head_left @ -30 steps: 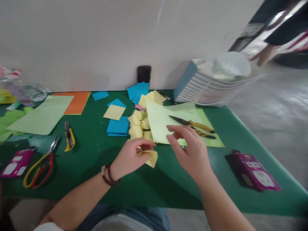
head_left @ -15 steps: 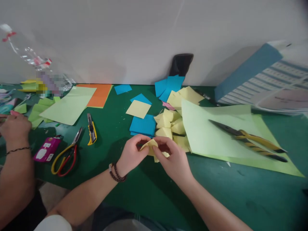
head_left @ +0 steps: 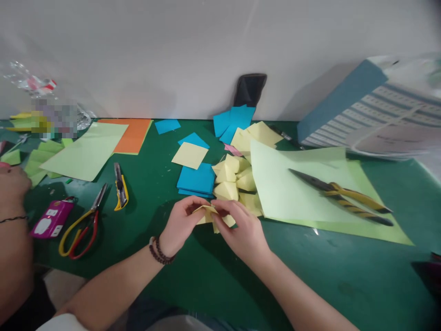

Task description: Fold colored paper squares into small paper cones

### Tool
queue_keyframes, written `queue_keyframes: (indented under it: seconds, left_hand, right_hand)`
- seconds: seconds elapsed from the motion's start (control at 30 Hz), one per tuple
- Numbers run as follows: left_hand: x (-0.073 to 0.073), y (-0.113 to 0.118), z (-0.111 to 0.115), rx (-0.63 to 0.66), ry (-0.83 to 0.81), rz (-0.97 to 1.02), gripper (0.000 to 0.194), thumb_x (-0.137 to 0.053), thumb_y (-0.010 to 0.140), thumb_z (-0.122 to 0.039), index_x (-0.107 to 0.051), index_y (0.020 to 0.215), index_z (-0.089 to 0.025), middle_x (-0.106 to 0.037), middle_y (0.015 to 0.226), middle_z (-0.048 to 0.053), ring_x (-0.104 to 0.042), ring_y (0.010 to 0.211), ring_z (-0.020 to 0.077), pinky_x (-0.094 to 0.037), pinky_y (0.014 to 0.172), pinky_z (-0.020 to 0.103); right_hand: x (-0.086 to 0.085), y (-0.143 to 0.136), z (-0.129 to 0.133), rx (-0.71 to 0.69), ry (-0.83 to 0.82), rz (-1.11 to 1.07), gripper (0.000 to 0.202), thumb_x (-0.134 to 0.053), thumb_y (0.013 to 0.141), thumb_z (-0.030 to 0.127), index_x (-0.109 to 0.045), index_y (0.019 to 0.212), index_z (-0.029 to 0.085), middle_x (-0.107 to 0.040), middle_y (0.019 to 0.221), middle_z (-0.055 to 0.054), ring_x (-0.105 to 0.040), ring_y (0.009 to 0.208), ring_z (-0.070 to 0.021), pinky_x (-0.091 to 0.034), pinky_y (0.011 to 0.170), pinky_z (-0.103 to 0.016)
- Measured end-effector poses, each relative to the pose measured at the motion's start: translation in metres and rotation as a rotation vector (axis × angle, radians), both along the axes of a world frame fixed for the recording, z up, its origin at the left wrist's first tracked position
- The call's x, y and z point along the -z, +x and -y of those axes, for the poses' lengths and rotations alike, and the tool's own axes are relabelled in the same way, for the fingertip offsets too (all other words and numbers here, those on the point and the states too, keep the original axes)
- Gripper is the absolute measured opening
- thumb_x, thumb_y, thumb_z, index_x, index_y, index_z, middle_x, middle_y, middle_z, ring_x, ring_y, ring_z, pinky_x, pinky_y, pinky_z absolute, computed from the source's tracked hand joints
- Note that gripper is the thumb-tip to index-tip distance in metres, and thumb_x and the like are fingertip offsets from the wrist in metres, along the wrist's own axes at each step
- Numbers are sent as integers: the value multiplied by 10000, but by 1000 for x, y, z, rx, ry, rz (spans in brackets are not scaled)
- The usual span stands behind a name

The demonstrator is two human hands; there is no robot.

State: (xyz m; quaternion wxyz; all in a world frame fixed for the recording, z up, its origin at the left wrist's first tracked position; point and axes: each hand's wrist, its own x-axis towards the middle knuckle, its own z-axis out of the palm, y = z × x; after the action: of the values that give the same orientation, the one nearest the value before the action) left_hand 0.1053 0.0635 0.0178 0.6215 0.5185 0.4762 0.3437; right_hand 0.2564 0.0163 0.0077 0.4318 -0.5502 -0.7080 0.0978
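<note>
Both hands meet over the green surface [head_left: 213, 276], the left hand [head_left: 182, 223] and right hand [head_left: 241, 232] pinching a folded yellow paper piece [head_left: 211, 215] between closed fingers; its long axis runs left to right. Just behind lies a heap of folded yellow pieces [head_left: 234, 181], blue squares [head_left: 196, 179] and a pale green sheet [head_left: 292, 188] bearing scissors [head_left: 341, 196]. Open surface lies toward the near edge.

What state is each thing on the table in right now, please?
Yellow paper: partly folded, pinched by left hand and right hand.
Folded yellow pieces: piled.
Black-yellow scissors: shut, lying on green sheet.
Red-yellow scissors: shut.
Utility knife: blade state unclear.
</note>
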Motion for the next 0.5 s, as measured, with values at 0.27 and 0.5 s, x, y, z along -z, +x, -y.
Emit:
queue_keyframes:
  seconds: [0.27,0.5]
  left_hand:
    - [-3,1,-1,-109,-195,197,90,-635,628,-165,-664,712,-147,-630,701,-4,-571,669,113,-469,640,222]
    - [-8,-1,-5,-64,-332,285,140,-685,620,-161,-679,756,-127,-649,753,17,-588,720,123,-474,689,234]
  right_hand:
    - [-10,7,4,-134,199,143,418,-551,805,27,-549,1187,199,-656,1068,-111,-632,986,-227,-560,802,-390]
    - [-8,14,-2,-148,283,353,264,-674,778,57,-641,1002,193,-672,1073,-113,-597,1065,-279,-501,924,-513]
